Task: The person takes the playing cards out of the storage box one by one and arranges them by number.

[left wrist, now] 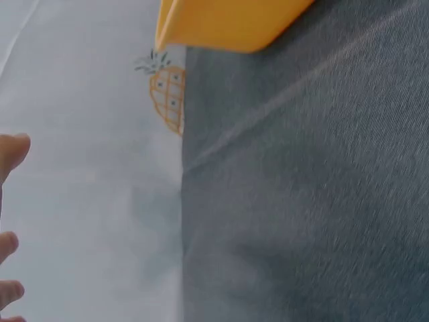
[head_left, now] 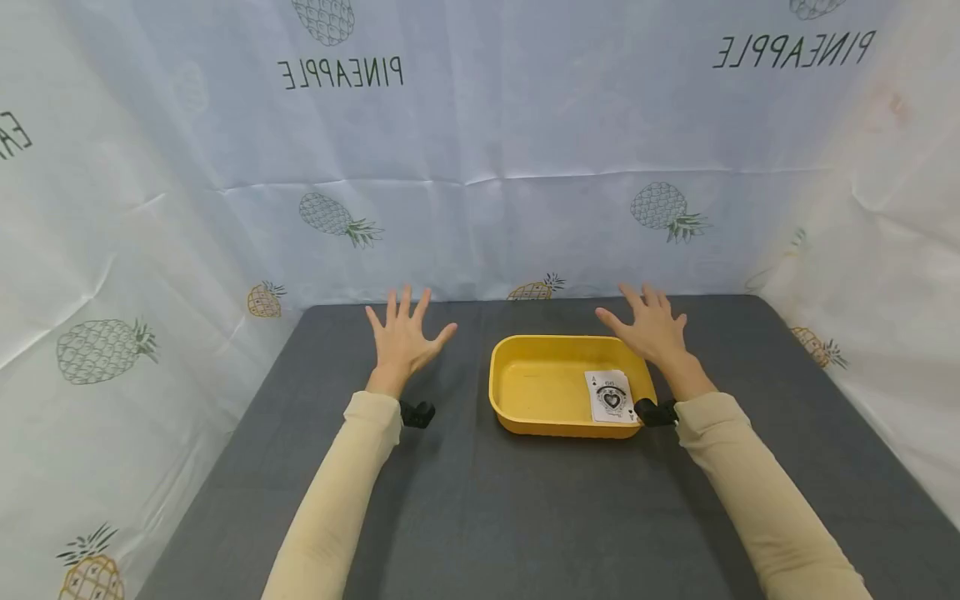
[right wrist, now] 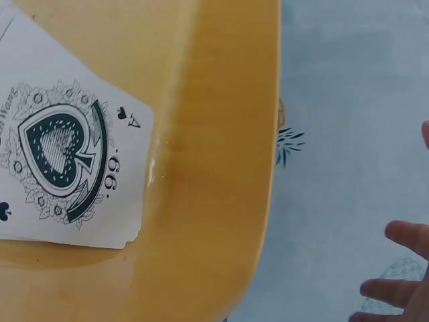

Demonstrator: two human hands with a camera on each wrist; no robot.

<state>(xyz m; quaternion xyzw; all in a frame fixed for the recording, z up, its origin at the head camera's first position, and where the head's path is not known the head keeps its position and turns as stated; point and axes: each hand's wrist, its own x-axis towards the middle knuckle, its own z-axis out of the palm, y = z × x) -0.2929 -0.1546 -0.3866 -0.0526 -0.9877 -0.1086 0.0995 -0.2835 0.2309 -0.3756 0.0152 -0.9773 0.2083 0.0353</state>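
Note:
A yellow tray [head_left: 536, 427] with rounded corners sits on the dark table. Inside it, toward the right end, lie playing cards [head_left: 611, 397] with an ace of spades face up on top; in the right wrist view these cards [right wrist: 64, 147] show a slightly fanned edge. Left of the tray, my left hand [head_left: 403, 339] is held with fingers spread and grips nothing. My right hand [head_left: 652, 329] overlaps the tray's right back corner in the head view, fingers spread too, holding nothing. Only some fingertips of each hand show in the wrist views.
The dark grey table [head_left: 480, 517] ends at the back against a white curtain [head_left: 480, 233] printed with pineapples. More of this cloth hangs at both sides. A black wrist camera [head_left: 417, 414] is worn on the left wrist, another camera [head_left: 655, 412] on the right.

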